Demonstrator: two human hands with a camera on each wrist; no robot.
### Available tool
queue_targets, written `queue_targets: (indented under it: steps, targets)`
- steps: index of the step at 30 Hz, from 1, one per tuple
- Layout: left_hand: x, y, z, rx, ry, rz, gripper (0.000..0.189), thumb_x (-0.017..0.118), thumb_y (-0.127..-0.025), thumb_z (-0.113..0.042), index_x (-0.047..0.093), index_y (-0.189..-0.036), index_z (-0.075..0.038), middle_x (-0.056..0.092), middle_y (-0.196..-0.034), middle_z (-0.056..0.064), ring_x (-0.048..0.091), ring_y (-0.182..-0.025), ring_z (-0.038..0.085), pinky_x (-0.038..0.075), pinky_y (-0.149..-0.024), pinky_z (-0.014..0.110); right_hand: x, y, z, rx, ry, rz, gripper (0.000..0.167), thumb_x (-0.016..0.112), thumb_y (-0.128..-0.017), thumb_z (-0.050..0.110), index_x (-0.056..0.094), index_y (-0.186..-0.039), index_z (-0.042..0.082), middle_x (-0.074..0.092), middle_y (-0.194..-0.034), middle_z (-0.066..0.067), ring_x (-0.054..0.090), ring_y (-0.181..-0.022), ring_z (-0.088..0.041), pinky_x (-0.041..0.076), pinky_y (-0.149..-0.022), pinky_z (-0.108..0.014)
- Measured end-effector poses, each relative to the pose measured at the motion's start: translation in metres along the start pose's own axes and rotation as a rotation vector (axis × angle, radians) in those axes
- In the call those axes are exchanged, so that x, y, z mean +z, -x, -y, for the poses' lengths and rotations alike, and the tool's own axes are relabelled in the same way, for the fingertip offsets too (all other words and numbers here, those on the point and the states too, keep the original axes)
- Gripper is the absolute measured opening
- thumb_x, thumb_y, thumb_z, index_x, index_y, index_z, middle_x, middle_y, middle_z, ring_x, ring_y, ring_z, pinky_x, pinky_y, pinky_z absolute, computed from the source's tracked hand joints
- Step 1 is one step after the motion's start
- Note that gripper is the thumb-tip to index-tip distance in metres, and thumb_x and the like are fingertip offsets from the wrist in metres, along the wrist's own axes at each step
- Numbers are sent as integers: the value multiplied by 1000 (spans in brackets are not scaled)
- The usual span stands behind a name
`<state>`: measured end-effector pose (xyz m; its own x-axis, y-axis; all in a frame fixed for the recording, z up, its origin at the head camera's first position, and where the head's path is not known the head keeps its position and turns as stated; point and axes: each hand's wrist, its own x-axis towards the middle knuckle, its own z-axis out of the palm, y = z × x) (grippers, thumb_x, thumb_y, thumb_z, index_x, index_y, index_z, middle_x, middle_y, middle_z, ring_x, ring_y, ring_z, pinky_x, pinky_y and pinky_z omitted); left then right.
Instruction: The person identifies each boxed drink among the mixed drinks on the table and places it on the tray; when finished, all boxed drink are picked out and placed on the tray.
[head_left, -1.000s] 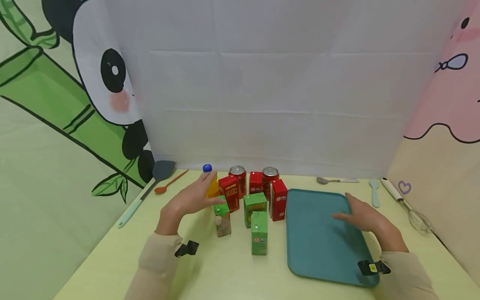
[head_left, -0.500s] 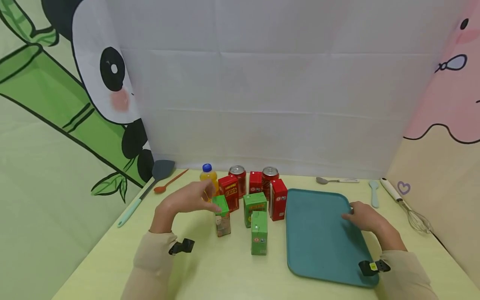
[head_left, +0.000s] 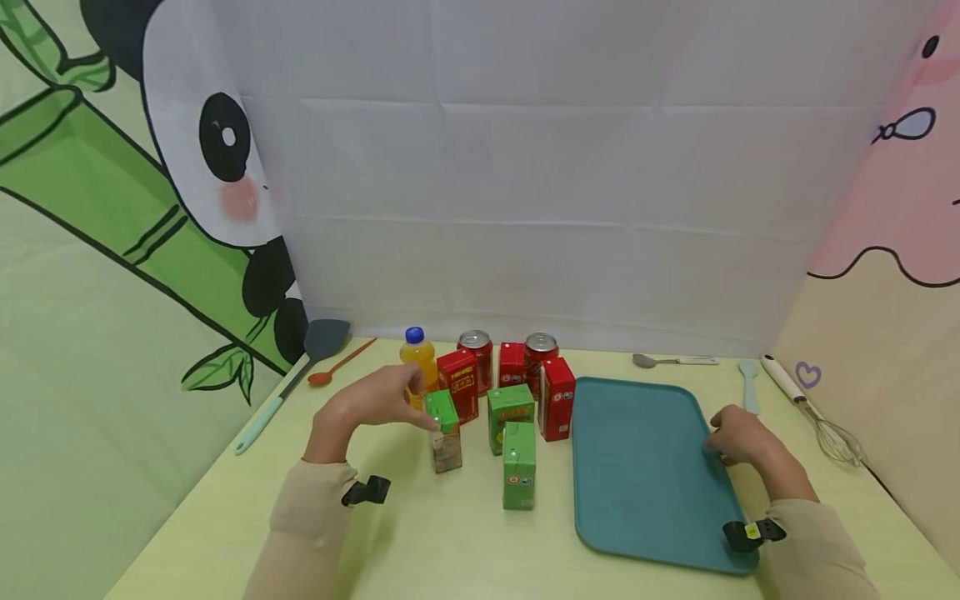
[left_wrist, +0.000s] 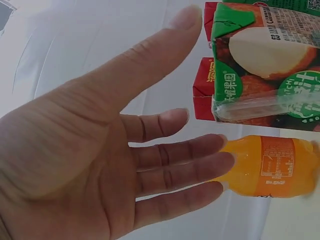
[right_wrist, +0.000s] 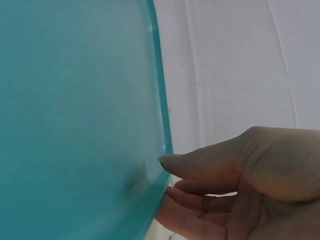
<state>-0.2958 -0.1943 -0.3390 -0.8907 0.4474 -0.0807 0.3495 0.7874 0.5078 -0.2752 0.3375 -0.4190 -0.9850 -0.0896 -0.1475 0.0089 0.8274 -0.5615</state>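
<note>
My left hand (head_left: 371,398) is beside a juice carton (head_left: 447,450) with a green top, its thumb stretched toward the carton's near left side. In the left wrist view the fingers are spread and loosely bent, with a gap between thumb and carton (left_wrist: 265,55); a straw lies along that carton's side. Just beyond the fingertips stands an orange drink bottle (left_wrist: 275,165) with a blue cap in the head view. My right hand (head_left: 742,437) holds the right rim of a teal tray (head_left: 637,467); its thumb is on the rim (right_wrist: 162,100) and the other fingers curl at the outer edge.
Red cartons (head_left: 557,400), green cartons (head_left: 519,467) and two cans (head_left: 476,358) cluster left of the tray. A spatula (head_left: 326,340) and orange spoon (head_left: 322,379) lie far left. Along the back right lie a grey spoon (head_left: 645,361), a small pale-blue spatula (head_left: 750,387) and a whisk (head_left: 836,437).
My left hand has drawn back slightly from over the bottle and its fingers have bent downward. The right hand has come down onto the tray's right rim and curled. The tray stays put.
</note>
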Motion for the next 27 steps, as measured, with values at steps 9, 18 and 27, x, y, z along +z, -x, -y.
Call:
queue_targets:
  steps: [9, 18, 27]
  targets:
    - [7, -2, 1, -29, -3, 25, 62, 87, -77, -39, 55, -114, -1, 63, -105, 13, 57, -90, 22, 54, -80, 36, 4, -1, -14, 38, -118, 15, 51, 63, -85, -7, 42, -122, -35, 49, -120, -50, 67, -89, -44, 60, -68, -43]
    - [16, 2, -10, -6, -26, 46, 58, 89, -75, -37, 61, -114, -4, 64, -104, 3, 59, -89, 18, 54, -81, 36, 6, 1, -20, 62, -186, 11, 47, 65, -85, -7, 48, -122, -31, 56, -115, -44, 68, -86, -33, 60, -69, -43]
    - [32, -3, 0, -1, 58, 15, 69, 87, -79, -26, 49, -132, -3, 60, -116, 5, 58, -107, 28, 51, -96, 46, 0, -3, -18, 55, -183, 6, 48, 66, -85, -5, 48, -122, -30, 56, -117, -44, 69, -90, -38, 60, -72, -44]
